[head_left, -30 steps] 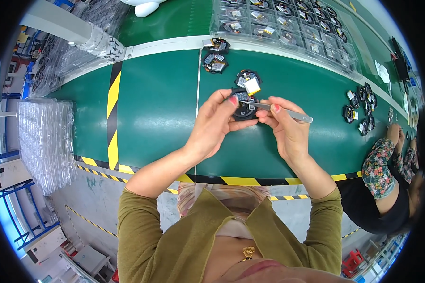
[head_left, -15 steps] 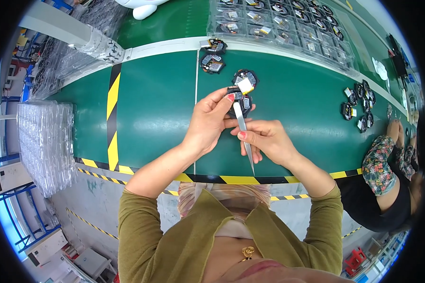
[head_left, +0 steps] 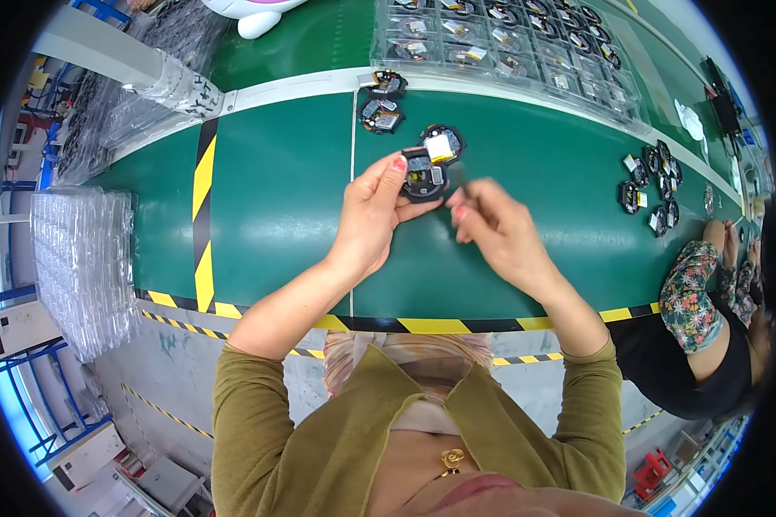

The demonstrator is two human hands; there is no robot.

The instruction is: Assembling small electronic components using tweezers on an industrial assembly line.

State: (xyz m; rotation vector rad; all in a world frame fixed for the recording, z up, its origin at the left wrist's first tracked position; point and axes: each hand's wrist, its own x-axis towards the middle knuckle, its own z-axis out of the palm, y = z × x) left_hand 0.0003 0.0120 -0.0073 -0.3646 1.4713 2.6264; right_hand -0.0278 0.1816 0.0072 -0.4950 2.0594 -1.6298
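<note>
My left hand (head_left: pixel 371 211) grips a round black electronic module (head_left: pixel 424 177) by its edge, thumb on top and fingers below. Just past it lies another round module (head_left: pixel 450 136) on the green bench, with a white square battery (head_left: pixel 438 148) on it. My right hand (head_left: pixel 500 226) is on the right of the held module, fingers drawn together and smeared by motion. A blurred greyish streak at its fingertips appears to be the tweezers (head_left: pixel 457 178); their outline is not clear. Two more modules (head_left: pixel 380 115) lie farther back, beside the white seam.
Clear plastic trays (head_left: pixel 509 52) of modules stand at the back. Several loose modules (head_left: pixel 651 185) lie at the right, near another person's arm (head_left: pixel 694 284). Stacked clear trays (head_left: pixel 82 267) stand at the left. Yellow-black tape (head_left: pixel 422 326) marks the bench's front edge.
My right hand has shifted slightly right and up, away from the module, and the tweezers no longer lie across it, pointing toward me. My left hand has moved slightly left with the module.
</note>
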